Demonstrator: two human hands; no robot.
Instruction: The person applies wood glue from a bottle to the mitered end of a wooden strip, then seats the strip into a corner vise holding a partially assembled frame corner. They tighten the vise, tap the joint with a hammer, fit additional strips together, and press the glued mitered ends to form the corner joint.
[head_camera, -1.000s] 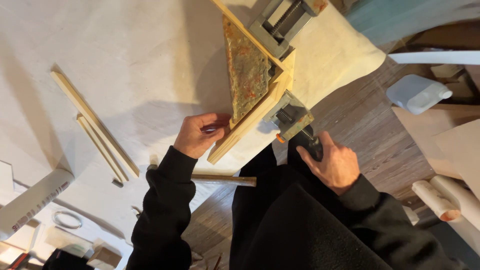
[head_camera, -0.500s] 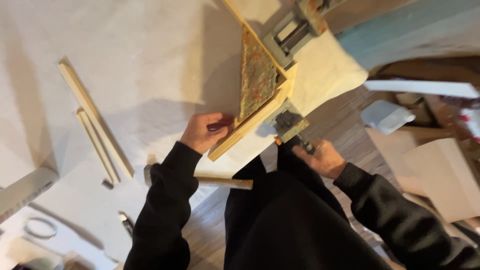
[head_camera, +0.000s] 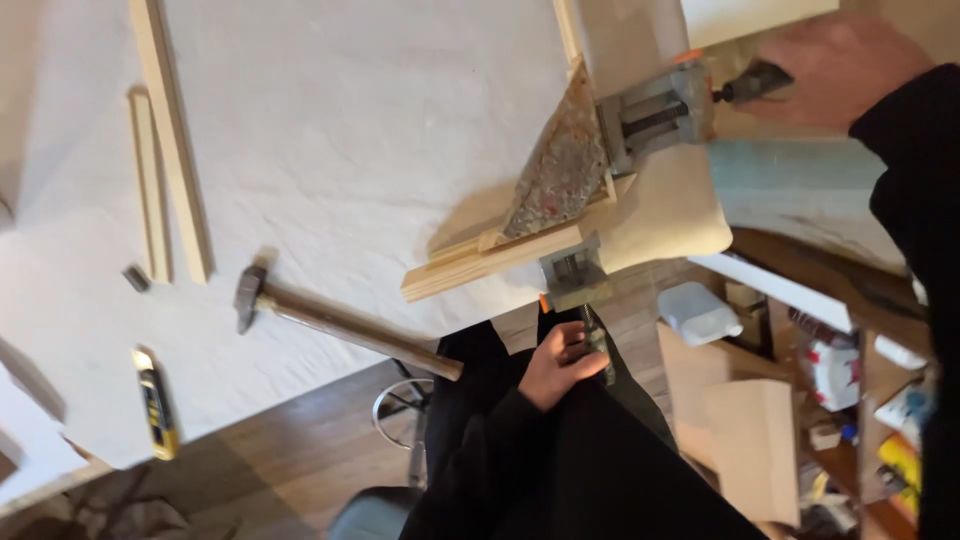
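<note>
Corner clamp sits at the counter edge, gripping a wooden frame corner w/ a mottled triangular piece wedged inside the angle. 2nd clamp jaw hangs under the frame's near rail, over the counter edge. Left hand is low, below the counter, fingers wrapped around the dark handle of that lower clamp screw. Right hand is up top right, blurred, fingers closed on the black knob of the upper clamp screw. Hammer lies on the counter left of the frame, handle end poking past the edge. Two loose wood strips farther left, yellow utility knife near the counter's low corner.
</note>
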